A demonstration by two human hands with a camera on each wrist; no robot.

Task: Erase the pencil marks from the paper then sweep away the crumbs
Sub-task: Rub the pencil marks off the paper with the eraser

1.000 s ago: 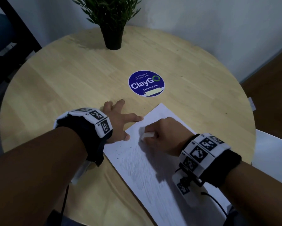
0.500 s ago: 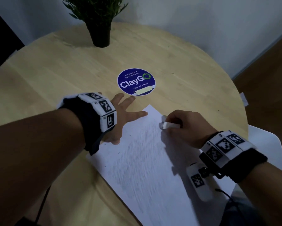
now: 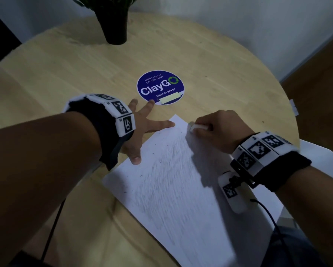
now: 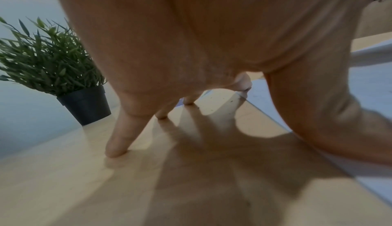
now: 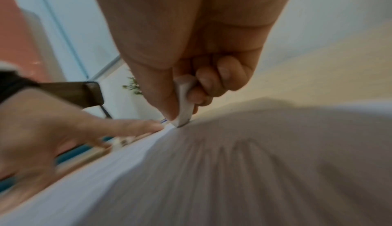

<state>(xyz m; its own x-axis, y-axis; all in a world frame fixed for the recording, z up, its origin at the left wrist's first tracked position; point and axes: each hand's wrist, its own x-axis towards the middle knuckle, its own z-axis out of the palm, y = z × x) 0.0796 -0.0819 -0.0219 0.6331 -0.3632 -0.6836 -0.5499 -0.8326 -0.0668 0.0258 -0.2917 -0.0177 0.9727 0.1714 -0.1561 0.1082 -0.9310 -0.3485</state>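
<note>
The paper (image 3: pixel 173 180) lay flat on the wooden tabletop (image 3: pixel 65 74), grey pencil marks (image 3: pixel 167 170) across most of it and dark crumbs (image 3: pixel 123 186) near its left edge. The right hand (image 3: pixel 217 130) pinched a small white eraser (image 3: pixel 197 127) between thumb and curled fingers (image 5: pixel 214 85), its tip on the sheet's far corner. The left hand (image 3: pixel 140 132) was spread wide, index finger and thumb pinning the left edge. Thin, light paper likely creases or slides, so pinning close beside the rubbed spot seemed wise
</note>
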